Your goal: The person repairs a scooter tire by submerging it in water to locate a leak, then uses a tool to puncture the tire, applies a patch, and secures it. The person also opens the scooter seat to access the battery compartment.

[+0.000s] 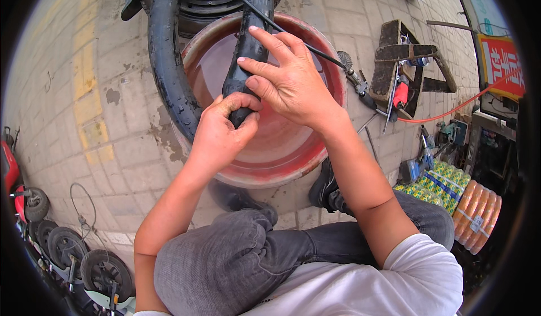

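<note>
A wet black inner tube [168, 62] loops from the wheel [208, 9] at the top down over a red basin [307, 147] of murky water. My left hand [225, 127] pinches a bent part of the tube above the water, fingers curled round it. Just above it, my right hand [287, 82] lies along the same tube with fingers stretched and apart, the thumb near the left hand's fingers. A thin black hose runs diagonally behind my right fingers to a metal fitting [356, 78] right of the basin.
Right of the basin stand a dark frame with tools [389, 56], an orange hose [437, 118], wrapped bundles [451, 180], orange coils [476, 217] and a red sign [499, 65]. Several small wheels [104, 271] and red vehicles line the left edge. Paving surrounds my bent legs.
</note>
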{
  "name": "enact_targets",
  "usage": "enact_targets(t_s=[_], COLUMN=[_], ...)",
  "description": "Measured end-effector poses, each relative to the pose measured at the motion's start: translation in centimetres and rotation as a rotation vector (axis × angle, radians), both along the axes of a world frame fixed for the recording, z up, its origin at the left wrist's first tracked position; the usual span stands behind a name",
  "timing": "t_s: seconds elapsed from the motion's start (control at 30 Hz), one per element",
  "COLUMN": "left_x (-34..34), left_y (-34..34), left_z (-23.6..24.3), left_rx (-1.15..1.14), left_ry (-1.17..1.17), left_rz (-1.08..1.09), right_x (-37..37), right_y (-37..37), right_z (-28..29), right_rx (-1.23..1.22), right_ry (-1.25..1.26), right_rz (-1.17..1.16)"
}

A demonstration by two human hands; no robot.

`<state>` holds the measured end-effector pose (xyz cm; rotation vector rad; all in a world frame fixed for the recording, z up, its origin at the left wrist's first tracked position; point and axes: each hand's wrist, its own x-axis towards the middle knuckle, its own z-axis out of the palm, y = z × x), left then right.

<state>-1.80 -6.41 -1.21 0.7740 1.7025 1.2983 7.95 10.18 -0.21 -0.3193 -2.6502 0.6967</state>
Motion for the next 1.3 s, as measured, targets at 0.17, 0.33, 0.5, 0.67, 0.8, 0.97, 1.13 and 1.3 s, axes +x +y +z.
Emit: enact_targets(t_s=[0.17,0.33,0.5,0.67,0.8,0.97,1.13,1.3], left_x=[0.8,0.9,0.5,0.6,-0.2,-0.3,-0.8,-0.4], left_y=[-0.2,-0.3,-0.5,-0.8,-0.5,-0.5,-0.2,-0.1], left_z=[0.3,0.6,0.6,0.2,0.6,-1.3,-0.7,0.2], left_rx=[-0.049,-0.15,-0.133,-0.075,-0.084,0.033,-0.017,-0.014], left_ry=[0.328,0.476,0.399,0.353,0.162,-0.002,-0.079,-0.265], left_rz=[-0.033,-0.05,-0.055,-0.03,-0.055,-0.006,-0.008,0.054], right_x=[-0.5,0.1,-0.3,0.1,0.9,0.5,2.1,1.9], right_y=[-1.2,-0.3,-0.3,-1.3,-0.1,-1.3,-1.8,1.1], right_z=[0.7,0.7,0.1,0.4,-0.3,0.3,0.2,-0.6], right_rx=[0.004,0.035,0.032,0.002,0.016,0.032,0.013,-0.127], right_ry=[-0.012,-0.02,-0.042,0.025,-0.002,-0.03,-0.017,0.115], right_rz=[0.071,0.058,0.053,0.085,-0.011,0.023,0.011,-0.144])
